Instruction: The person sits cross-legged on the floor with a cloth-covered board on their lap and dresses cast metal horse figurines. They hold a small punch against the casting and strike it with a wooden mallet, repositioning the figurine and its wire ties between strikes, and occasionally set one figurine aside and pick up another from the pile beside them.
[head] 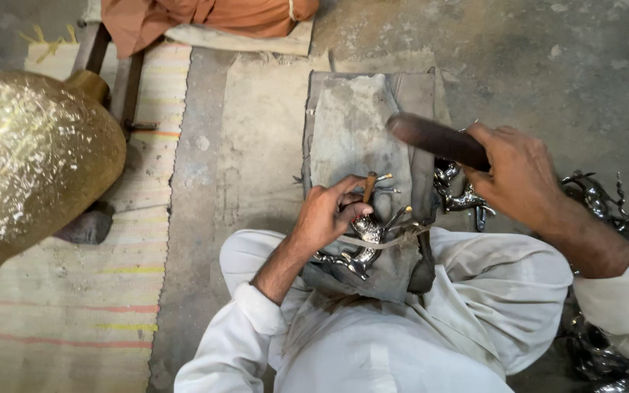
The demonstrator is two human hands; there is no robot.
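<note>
My left hand (327,212) grips a thin brown chisel-like tool (368,188), its tip set against a shiny silver metal deer figure (364,244) that lies on a grey padded block (351,127) in front of my lap. Raised above and to the right, my right hand (518,175) is closed around a dark wooden mallet (431,138). The mallet's head points left, over the block. A strap crosses the figure.
More silver deer figures (606,200) with antlers lie on the floor at the right. A large shiny brass vessel (30,160) stands at the left on a striped mat (74,313). Orange cloth (205,18) lies at the top.
</note>
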